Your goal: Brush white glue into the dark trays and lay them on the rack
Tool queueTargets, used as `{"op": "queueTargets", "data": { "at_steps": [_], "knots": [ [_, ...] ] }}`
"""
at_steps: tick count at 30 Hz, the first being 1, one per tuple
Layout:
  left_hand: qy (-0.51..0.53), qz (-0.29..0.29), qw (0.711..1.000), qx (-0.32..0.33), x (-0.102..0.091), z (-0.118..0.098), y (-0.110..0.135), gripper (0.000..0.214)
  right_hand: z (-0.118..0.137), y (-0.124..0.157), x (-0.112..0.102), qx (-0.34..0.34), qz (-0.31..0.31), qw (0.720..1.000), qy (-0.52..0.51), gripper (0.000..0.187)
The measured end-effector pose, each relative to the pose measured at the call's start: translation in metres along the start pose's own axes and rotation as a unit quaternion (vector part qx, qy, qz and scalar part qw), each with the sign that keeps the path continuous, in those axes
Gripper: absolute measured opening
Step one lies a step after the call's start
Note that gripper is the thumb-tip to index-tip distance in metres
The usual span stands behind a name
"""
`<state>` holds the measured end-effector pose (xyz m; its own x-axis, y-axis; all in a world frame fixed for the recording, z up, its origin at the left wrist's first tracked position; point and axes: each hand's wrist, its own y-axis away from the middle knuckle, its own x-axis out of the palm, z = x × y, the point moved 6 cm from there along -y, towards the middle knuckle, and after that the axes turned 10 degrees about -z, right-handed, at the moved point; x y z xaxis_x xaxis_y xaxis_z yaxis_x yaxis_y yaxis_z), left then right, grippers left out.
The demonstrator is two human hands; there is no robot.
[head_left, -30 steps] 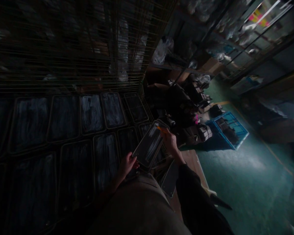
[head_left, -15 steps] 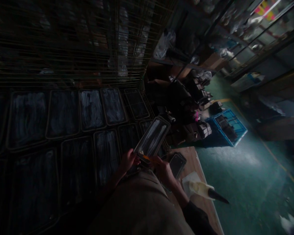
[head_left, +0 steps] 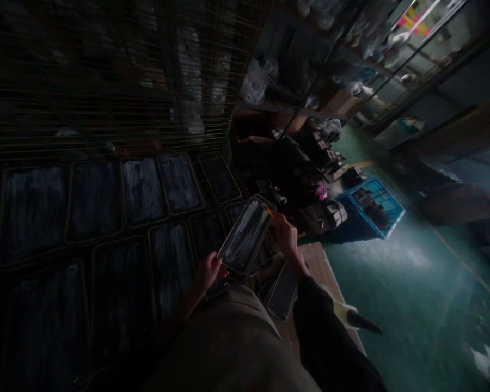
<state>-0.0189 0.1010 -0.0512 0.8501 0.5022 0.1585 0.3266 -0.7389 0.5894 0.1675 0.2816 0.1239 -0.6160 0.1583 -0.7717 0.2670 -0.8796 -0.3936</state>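
Note:
My left hand (head_left: 209,270) grips the near end of a dark rectangular tray (head_left: 245,237) streaked with white, held tilted above the bench. My right hand (head_left: 285,235) is closed on a small orange-handled tool (head_left: 271,214), whose tip sits at the tray's far right corner. Below my right forearm another dark tray (head_left: 283,292) lies on the wooden bench (head_left: 316,261). The scene is very dim.
Several similar white-streaked trays (head_left: 142,191) lie in rows on a wire surface to the left, below a wire cage rack (head_left: 106,81). A blue crate (head_left: 371,207) and dark clutter stand on the green floor (head_left: 412,283) to the right. A white cloth or glove (head_left: 345,314) lies on the bench.
My right hand has moved from the tray's near end back up to its far corner with the orange tool. The left hand kept its hold on the tray.

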Motion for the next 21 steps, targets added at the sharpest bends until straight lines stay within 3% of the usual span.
{"op": "queueTargets", "data": {
  "at_steps": [3, 7, 9, 13, 15, 18, 21],
  "knots": [
    [-0.001, -0.013, 1.0, -0.005, -0.001, 0.002, -0.001, 0.03, 0.004, -0.007, 0.012, -0.018, 0.015, 1.0, 0.005, 0.032],
    [-0.005, -0.027, 1.0, -0.013, -0.001, 0.006, -0.002, 0.026, 0.008, 0.006, 0.017, -0.017, 0.067, 0.997, -0.021, 0.03],
    [0.003, -0.025, 1.0, -0.008, -0.002, 0.005, -0.001, 0.026, 0.013, 0.019, 0.012, -0.016, 0.125, 0.989, -0.071, 0.03],
    [0.026, -0.023, 0.999, -0.002, -0.002, 0.005, 0.0, 0.03, 0.022, 0.039, 0.002, 0.014, 0.276, 0.941, -0.196, 0.031],
    [0.031, -0.02, 0.999, 0.002, -0.002, 0.004, 0.001, 0.03, 0.019, 0.031, -0.003, 0.028, 0.261, 0.945, -0.195, 0.033],
    [0.028, -0.015, 0.999, 0.007, 0.0, 0.002, 0.003, 0.028, 0.01, 0.003, -0.008, 0.002, 0.154, 0.984, -0.086, 0.033],
    [0.017, -0.022, 1.0, 0.005, 0.0, -0.001, 0.004, 0.024, 0.005, -0.014, -0.003, -0.019, 0.102, 0.995, -0.003, 0.029]
  ]
}}
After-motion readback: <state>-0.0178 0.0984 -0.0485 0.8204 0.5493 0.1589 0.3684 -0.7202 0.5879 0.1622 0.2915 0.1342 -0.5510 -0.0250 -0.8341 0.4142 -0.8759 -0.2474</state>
